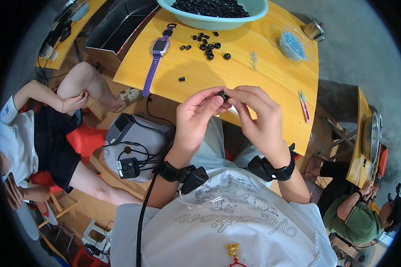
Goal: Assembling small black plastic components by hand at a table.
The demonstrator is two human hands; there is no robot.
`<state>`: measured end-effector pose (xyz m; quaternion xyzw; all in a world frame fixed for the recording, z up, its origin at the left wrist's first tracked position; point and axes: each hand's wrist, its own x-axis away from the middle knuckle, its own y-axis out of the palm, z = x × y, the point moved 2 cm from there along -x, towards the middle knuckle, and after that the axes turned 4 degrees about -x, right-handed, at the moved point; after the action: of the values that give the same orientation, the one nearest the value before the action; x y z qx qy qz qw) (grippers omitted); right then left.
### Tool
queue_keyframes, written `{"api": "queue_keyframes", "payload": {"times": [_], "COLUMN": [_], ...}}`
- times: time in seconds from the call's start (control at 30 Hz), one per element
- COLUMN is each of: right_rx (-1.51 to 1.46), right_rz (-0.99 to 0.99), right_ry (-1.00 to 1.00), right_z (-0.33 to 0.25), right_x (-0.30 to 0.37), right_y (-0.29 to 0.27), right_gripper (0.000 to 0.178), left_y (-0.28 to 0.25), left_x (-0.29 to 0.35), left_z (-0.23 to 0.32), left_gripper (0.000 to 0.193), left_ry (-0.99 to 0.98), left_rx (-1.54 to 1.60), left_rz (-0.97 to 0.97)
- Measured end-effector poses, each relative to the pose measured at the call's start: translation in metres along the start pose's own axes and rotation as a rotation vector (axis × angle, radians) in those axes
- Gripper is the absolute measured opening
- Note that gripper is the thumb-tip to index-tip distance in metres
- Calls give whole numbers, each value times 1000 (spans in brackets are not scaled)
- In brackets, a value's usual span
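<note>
Over the table's near edge, my left hand [197, 113] pinches a small round black part [223, 95] between thumb and fingertips. My right hand [259, 111] meets it there, its thumb and fingers closed on the same piece. The part looks like a rubber or plastic grommet; my fingers cover most of it. Beyond my hands, several loose black parts [209, 46] lie in a cluster, and a single one [182, 79] sits nearer to my left hand. A pale green basin [196, 21] at the far edge holds a heap of similar black parts.
On the yellow table [263, 84] lie a purple-strapped watch [159, 46], pink-handled snips [304, 107], a clear bowl of bluish bits [294, 46] and a metal cup [315, 30]. A grey case with cables [140, 153] stands at left, beside a seated person [49, 138]. Another person [358, 220] sits right.
</note>
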<state>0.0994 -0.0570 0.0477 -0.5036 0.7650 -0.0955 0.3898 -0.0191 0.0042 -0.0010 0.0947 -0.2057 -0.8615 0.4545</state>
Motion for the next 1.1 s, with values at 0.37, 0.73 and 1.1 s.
{"api": "queue_keyframes", "payload": {"times": [0.37, 0.73, 1.1], "right_rx": [-16, 106, -167], "right_rz": [36, 33, -164], "right_ry": [43, -92, 210], "right_z": [-5, -3, 44], "right_x": [4, 9, -26], "right_y": [-8, -10, 45], "right_gripper": [13, 25, 26], "left_y": [9, 7, 2], "left_x": [5, 8, 12], "left_z": [-2, -1, -2], "left_gripper": [26, 27, 26], "left_ry": [15, 55, 72], "left_rx": [-19, -58, 32], "left_rz": [-32, -119, -49]}}
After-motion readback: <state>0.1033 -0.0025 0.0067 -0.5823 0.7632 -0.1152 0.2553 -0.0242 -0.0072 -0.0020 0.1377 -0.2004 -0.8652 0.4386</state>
